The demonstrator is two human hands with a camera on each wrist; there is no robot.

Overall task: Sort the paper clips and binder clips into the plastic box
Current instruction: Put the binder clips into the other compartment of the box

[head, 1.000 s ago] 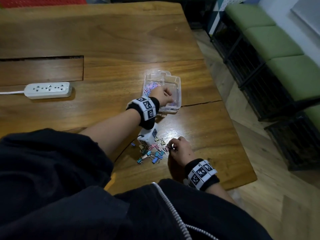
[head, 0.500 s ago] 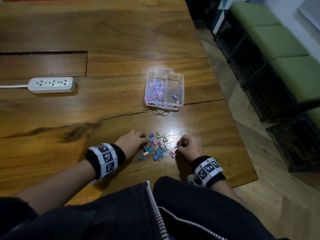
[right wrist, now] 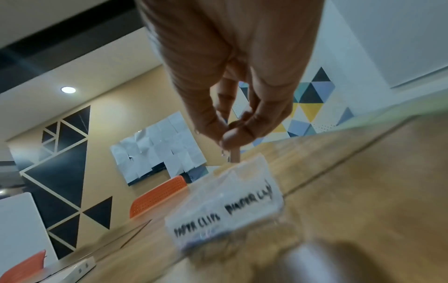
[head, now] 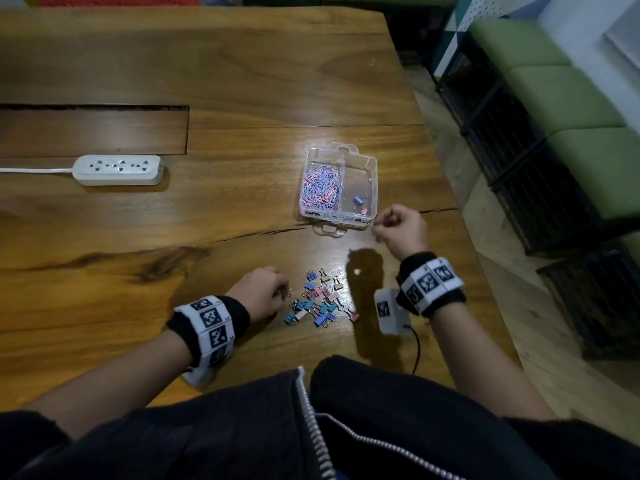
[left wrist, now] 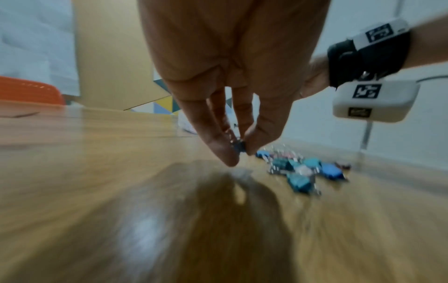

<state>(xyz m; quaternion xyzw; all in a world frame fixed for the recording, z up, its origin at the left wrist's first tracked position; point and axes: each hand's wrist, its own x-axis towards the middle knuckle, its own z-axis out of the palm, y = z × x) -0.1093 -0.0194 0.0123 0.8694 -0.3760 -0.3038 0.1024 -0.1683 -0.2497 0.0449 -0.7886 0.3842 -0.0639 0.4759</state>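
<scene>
Nearest to me, my left hand [head: 260, 293] sits low over the desk [head: 104, 278] at the left edge of the loose binder clips [head: 320, 301], thumb and fingers closed on a dark blue binder clip [left wrist: 238, 147]. Further out, my right hand [head: 401, 227] hangs just beside the near right corner of the plastic box [head: 372, 164], fingertips pinched on a small pale clip [right wrist: 234, 155]. Inside the box, paper clips [head: 320, 185] fill the left compartment and two binder clips lie in the right one. A white power strip [head: 117, 169] rests far left.
</scene>
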